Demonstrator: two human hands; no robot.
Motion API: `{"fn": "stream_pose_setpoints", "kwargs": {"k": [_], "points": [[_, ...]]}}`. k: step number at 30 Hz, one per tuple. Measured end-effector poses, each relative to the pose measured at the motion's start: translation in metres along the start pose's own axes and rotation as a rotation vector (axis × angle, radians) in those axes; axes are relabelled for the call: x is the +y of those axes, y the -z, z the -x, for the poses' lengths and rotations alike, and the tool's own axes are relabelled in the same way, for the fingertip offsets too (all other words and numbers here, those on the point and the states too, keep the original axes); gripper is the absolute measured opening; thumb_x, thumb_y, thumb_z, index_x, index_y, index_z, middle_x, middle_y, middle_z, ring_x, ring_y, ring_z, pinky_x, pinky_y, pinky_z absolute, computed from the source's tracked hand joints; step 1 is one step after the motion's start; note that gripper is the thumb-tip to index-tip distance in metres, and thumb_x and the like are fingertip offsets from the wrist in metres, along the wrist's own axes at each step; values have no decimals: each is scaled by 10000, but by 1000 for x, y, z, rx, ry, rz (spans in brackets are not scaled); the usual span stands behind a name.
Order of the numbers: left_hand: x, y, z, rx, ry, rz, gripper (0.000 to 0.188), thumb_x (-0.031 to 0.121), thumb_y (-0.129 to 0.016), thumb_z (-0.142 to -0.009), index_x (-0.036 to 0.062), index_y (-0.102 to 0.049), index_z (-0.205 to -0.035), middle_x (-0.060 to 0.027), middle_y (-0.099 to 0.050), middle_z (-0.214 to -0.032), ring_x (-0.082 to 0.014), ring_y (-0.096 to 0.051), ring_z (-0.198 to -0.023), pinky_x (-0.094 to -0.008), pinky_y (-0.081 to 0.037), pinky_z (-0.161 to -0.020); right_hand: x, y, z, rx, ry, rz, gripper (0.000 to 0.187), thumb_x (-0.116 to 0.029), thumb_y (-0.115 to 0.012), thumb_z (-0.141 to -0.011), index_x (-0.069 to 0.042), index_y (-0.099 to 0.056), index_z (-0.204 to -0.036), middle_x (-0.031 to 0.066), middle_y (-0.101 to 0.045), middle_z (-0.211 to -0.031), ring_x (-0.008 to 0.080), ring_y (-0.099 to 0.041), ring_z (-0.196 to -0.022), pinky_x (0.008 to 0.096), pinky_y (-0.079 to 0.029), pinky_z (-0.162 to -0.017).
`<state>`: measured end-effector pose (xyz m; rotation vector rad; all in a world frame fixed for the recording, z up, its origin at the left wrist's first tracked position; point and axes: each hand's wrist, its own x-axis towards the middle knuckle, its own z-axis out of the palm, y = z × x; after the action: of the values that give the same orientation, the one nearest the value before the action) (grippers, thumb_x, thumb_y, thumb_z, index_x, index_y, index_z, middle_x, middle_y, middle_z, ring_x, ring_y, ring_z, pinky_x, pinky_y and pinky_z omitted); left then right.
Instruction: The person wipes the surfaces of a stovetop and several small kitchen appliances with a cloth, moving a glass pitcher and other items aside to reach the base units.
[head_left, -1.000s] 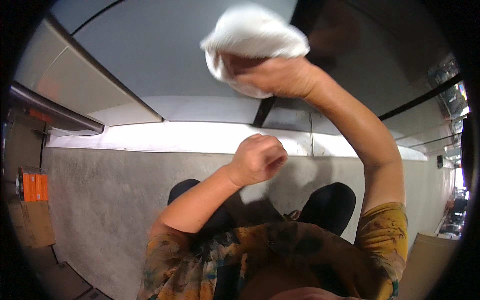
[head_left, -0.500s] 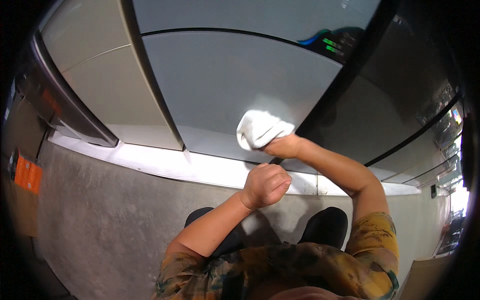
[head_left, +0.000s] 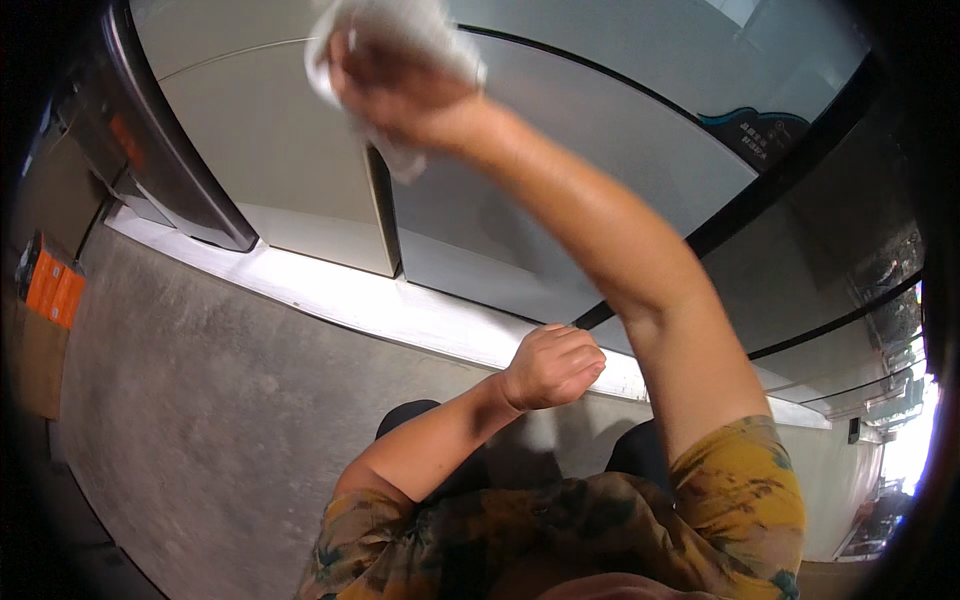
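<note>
A white cloth [head_left: 440, 42] is in my right hand [head_left: 405, 95], which is blurred by motion. My right arm reaches up and to the left, across the seam between a beige door panel [head_left: 270, 140] and a grey door panel [head_left: 470, 220] of upright appliances. Part of the cloth hangs below the fingers; whether it presses on the surface I cannot tell. My left hand [head_left: 555, 367] is curled into a fist, low in front of my knees, with nothing seen in it.
A white ledge [head_left: 330, 300] runs along the foot of the panels, above a grey concrete floor [head_left: 210, 370]. Glossy dark panels [head_left: 780, 240] stand at the right. A dark sticker [head_left: 762, 138] is on the grey front. Orange boxes [head_left: 55, 290] sit on cardboard at the far left.
My right hand has swept the cloth from the lower grey panel up and leftward to the beige panel's edge. My left fist stays nearly in place. The view has turned slightly.
</note>
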<state>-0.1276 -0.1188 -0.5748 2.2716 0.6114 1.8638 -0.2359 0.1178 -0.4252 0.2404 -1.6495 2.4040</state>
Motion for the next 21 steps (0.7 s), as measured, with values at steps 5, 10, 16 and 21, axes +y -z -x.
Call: {"fn": "stream_pose_setpoints", "kwargs": {"k": [5,10,16,21], "points": [[10,21,-5,61,12,-8,62,18,-673,-735,33,-631,-778,-86,-609,-749,-251,-588,-640,-351,-456,-562,152,-22,137,295,-79,1869,253,-163,-574,-841,-77,-663,-1061,137,-641,-1074,331,-596,-1022,415,-483,-890],[7,26,-4,71,49,21,64,31,-681,-759,43,-625,-787,-79,-618,-763,-254,-603,-654,-346,-459,-573,89,-83,192,4,-525,2015,277,-169,-598,-826,-73,-663,-1077,135,-630,-1154,289,-599,-1071,380,-455,-943],[-2,5,-6,54,70,44,52,31,-671,-768,51,-627,-786,-68,-612,-726,-254,-597,-624,-343,-460,-551,-39,-43,111,-290,22,3421,515,-225,-392,-947,-125,-344,-1450,116,-385,-1467,232,-435,-1320,377,-291,-1165],[-4,-10,-10,50,87,45,46,20,-661,-783,47,-625,-775,-75,-628,-710,-256,-588,-586,-340,-457,-532,-179,-142,43,354,693,2932,417,-239,-651,-812,-4,-598,-1152,173,-579,-1242,331,-475,-1252,487,-300,-1111]]}}
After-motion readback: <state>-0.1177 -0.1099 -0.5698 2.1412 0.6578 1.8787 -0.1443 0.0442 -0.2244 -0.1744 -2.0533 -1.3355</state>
